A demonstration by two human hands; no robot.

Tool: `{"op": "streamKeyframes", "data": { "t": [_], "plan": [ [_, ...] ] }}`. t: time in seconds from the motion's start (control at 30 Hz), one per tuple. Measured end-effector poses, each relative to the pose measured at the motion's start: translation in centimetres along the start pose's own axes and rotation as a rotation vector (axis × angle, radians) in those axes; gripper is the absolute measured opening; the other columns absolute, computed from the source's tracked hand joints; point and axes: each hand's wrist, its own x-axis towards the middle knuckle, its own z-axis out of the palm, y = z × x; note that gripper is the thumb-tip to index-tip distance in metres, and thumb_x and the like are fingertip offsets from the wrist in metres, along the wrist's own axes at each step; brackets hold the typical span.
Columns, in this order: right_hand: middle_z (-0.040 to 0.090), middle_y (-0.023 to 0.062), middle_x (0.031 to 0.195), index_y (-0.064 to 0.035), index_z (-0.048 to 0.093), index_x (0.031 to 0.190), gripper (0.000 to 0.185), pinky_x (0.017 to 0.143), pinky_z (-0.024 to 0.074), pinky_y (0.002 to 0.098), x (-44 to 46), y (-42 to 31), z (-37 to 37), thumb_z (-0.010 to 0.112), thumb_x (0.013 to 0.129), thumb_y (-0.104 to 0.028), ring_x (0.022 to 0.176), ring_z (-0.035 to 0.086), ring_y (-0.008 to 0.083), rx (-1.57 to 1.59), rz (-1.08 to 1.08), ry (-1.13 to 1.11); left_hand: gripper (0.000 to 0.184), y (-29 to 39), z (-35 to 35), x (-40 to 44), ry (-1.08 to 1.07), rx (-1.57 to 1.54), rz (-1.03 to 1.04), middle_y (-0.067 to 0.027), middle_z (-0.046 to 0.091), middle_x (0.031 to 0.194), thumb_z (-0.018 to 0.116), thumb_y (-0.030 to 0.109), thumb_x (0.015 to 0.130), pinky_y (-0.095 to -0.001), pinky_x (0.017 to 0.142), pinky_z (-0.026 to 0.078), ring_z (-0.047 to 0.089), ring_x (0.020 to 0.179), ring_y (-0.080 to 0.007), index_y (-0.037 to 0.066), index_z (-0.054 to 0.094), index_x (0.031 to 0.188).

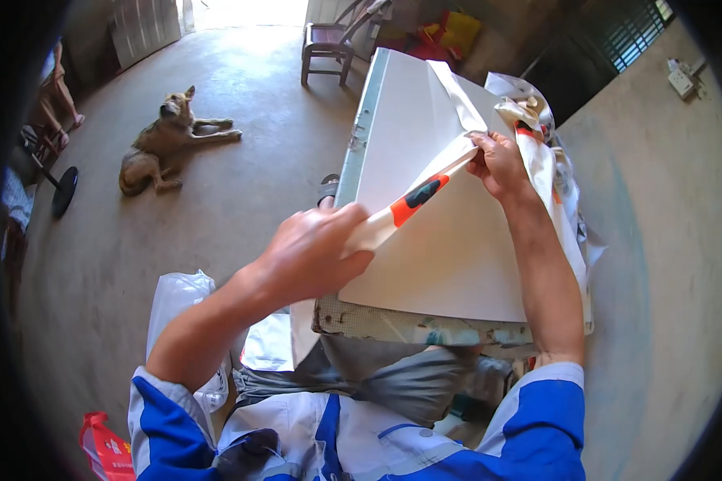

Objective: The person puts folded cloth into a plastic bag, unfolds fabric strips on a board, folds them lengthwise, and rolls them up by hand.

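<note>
A long white strip (pixel 457 155) with an orange and black printed patch stretches between my hands; it looks like folded cloth. My left hand (pixel 317 247), slightly blurred, is closed around its near end. With fingertips pinched together, my right hand (pixel 501 164) grips it farther up, over the board. Beyond the right hand another length of white strip (pixel 455 96) runs to the far edge. Under both hands lies a large white board (pixel 449 248) on a worn table (pixel 409 322). Crumpled white cloth with orange and black print (pixel 544 160) hangs along the table's right side.
A dog (pixel 164 144) lies on the concrete floor to the left. A wooden chair (pixel 329 48) stands near the doorway. White plastic bags (pixel 180 297) and a red bag (pixel 108 449) sit by my left side. Another person's legs (pixel 60 96) show at far left.
</note>
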Motion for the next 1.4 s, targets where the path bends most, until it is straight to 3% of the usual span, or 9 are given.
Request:
{"op": "streamKeyframes", "data": {
  "t": [0.13,0.3,0.53,0.67,0.83,1.0,1.17,1.27,1.4],
  "plan": [
    [0.066,0.003,0.084,-0.0038,0.066,0.108,0.011,0.055,0.0523,0.0266,1.6,2.5,-1.9,0.061,0.102,-0.012,0.066,0.061,0.0109,0.037,0.033,0.028,0.027,1.4,-1.0,-4.4,-0.021,-0.231,0.024,-0.0157,0.069,0.086,0.075,0.008,0.082,-0.0415,0.073,0.056,0.071,0.081,-0.036,0.003,0.064,0.105],
    [0.067,0.0178,0.114,0.0115,0.054,0.128,0.031,0.089,0.0634,0.0416,3.1,1.8,-2.3,0.057,0.102,-0.005,0.097,0.071,0.0263,0.057,0.069,0.037,0.023,4.7,1.2,-6.1,0.062,-0.284,0.24,-0.0124,0.066,0.085,0.072,0.001,0.081,-0.0399,0.068,0.056,0.07,0.076,-0.0329,0.004,0.066,0.104],
    [0.065,0.0233,0.12,0.0144,0.04,0.143,0.061,0.087,0.0628,0.0402,-0.2,1.3,-3.2,0.069,0.097,-0.012,0.1,0.072,0.0276,-0.264,-0.037,0.054,0.032,8.2,5.6,-5.1,-0.003,-0.14,0.367,-0.0089,0.06,0.089,0.07,0.005,0.086,-0.0407,0.061,0.056,0.069,0.074,-0.0288,0.008,0.066,0.118],
    [0.071,0.0211,0.109,0.0124,0.033,0.15,0.074,0.08,0.0649,0.0397,-6.8,-1.6,-2.1,0.072,0.094,-0.016,0.09,0.075,0.0261,-0.514,0.049,-0.084,0.028,9.0,7.4,-4.8,-0.052,-0.082,0.316,-0.0111,0.056,0.094,0.067,0.007,0.089,-0.0412,0.062,0.056,0.07,0.076,-0.0289,0.007,0.065,0.117],
    [0.073,0.0102,0.101,0.0066,0.063,0.121,0.036,0.069,0.063,0.0327,-11.9,-0.8,-2.9,0.072,0.095,-0.016,0.079,0.073,0.0161,-0.503,0.125,-0.282,0.032,10.2,9.3,-4.8,-0.052,-0.123,0.325,-0.0131,0.057,0.102,0.072,0.017,0.091,-0.0414,0.067,0.058,0.07,0.084,-0.0308,0.007,0.065,0.12],
    [0.072,0.0086,0.103,0.0032,0.063,0.123,0.026,0.077,0.0627,0.0324,-12.3,1.5,-4.9,0.063,0.102,-0.014,0.085,0.072,0.0147,-0.147,0.09,-0.192,0.042,9.8,8.0,-6.3,-0.109,-0.281,0.243,-0.0148,0.06,0.11,0.078,0.028,0.089,-0.045,0.077,0.059,0.069,0.094,-0.035,0.004,0.063,0.121],
    [0.07,0.01,0.107,0.0036,0.06,0.126,0.024,0.082,0.0613,0.032,-12.2,3.6,-5.8,0.056,0.106,-0.01,0.091,0.07,0.0156,0.204,0.012,-0.139,0.032,8.3,7.4,-9.1,-0.034,-0.426,0.095,-0.0114,0.067,0.098,0.077,0.013,0.09,-0.0361,0.062,0.059,0.073,0.07,-0.0242,0.003,0.065,0.118],
    [0.069,0.0115,0.11,0.0052,0.058,0.127,0.025,0.085,0.0608,0.0318,-12.3,4.3,-5.7,0.054,0.107,-0.008,0.094,0.069,0.0162,0.235,-0.03,-0.099,0.028,6.4,8.6,-11.3,-0.035,-0.411,0.085,-0.0125,0.072,0.101,0.076,0.004,0.089,-0.0273,0.057,0.058,0.073,0.073,-0.0161,-0.002,0.066,0.114],
    [0.068,0.0161,0.113,0.0078,0.056,0.127,0.026,0.089,0.0604,0.0323,-12.4,4.6,-5.5,0.054,0.106,-0.007,0.098,0.07,0.0187,0.227,-0.102,-0.009,0.03,3.2,10.1,-14.4,0.077,-0.216,0.074,-0.016,0.072,0.106,0.078,0.007,0.088,-0.0323,0.064,0.06,0.074,0.084,-0.0269,-0.002,0.068,0.114]
  ]
}}
